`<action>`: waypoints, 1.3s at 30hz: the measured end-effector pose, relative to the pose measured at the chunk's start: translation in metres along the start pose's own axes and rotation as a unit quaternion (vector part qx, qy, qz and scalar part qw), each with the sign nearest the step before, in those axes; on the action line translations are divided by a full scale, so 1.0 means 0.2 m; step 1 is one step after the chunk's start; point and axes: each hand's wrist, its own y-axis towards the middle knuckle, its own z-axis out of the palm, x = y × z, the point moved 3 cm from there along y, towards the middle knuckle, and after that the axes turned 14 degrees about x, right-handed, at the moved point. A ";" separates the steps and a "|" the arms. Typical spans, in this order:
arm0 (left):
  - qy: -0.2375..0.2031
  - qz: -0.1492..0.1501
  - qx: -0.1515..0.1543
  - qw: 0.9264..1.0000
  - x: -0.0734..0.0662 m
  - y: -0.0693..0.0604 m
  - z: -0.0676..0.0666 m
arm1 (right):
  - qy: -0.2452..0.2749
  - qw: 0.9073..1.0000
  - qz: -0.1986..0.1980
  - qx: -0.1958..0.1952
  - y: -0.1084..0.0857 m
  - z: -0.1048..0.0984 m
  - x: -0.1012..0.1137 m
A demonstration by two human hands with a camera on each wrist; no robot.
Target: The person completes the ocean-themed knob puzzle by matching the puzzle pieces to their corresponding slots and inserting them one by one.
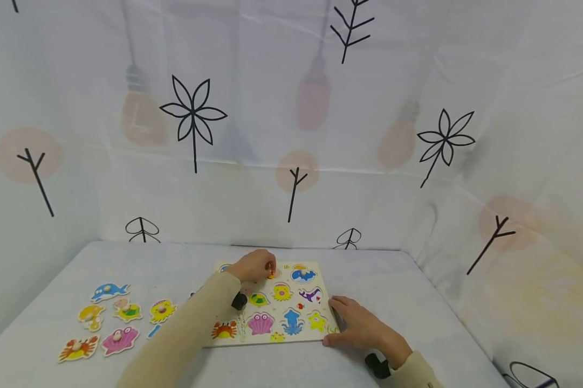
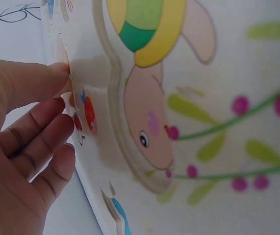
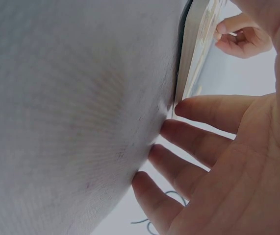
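Note:
A flat puzzle board (image 1: 298, 334) with printed sea animals lies on the table. My left hand (image 1: 253, 266) reaches over its far part. There, thumb and fingertips pinch a small knobbed puzzle piece, mostly hidden by the fingers; a bit of red and orange (image 1: 271, 274) shows beneath them. In the left wrist view, the turtle picture (image 2: 147, 117) in its recess lies beside the fingers. My right hand (image 1: 361, 326) rests at the board's near right corner, fingers extended along the right edge and thumb by the front edge. The board's side (image 3: 191, 49) shows beside its fingertips.
Left of the board lie several loose pieces, among them a blue whale (image 1: 109, 291), a turtle (image 1: 128, 311), a yellow octopus (image 1: 162, 311), a crab (image 1: 79, 349) and a pink shell (image 1: 120, 340). My left sleeve (image 1: 175, 334) hides part of the table. Patterned cloth (image 1: 252, 205) hangs behind.

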 end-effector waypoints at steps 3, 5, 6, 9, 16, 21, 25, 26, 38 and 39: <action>0.008 0.010 -0.004 1.000 -0.01 -0.03 -0.01 | -0.002 1.000 0.002 -0.001 0.00 0.00 0.00; 0.014 0.026 -0.008 1.000 -0.01 -0.04 -0.01 | -0.006 1.000 0.001 -0.002 0.00 0.00 0.00; 0.019 0.031 -0.008 0.999 -0.01 -0.05 -0.02 | -0.006 1.000 0.002 -0.003 0.00 -0.01 0.00; 0.027 0.045 -0.005 0.999 -0.02 -0.08 -0.03 | -0.003 1.000 0.005 -0.004 -0.01 -0.01 0.00; 0.026 0.056 0.016 0.998 -0.02 -0.20 -0.05 | 0.001 1.000 0.022 -0.001 -0.02 0.00 -0.02; 0.028 0.078 0.010 0.997 -0.01 -0.31 -0.08 | 0.002 1.000 0.026 -0.003 -0.03 0.00 -0.03; 0.024 0.089 -0.010 0.996 0.00 -0.42 -0.11 | 0.006 0.999 0.031 -0.005 -0.02 0.00 -0.03; 0.024 0.088 -0.015 0.996 0.00 -0.45 -0.12 | 0.005 0.999 0.032 -0.005 -0.02 0.00 -0.04; 0.039 0.051 -0.061 0.996 0.15 -0.68 -0.13 | 0.001 1.000 0.009 0.002 0.00 0.00 0.00; 0.038 0.050 -0.063 0.996 0.16 -0.69 -0.13 | 0.002 1.000 0.011 0.002 0.00 0.00 0.01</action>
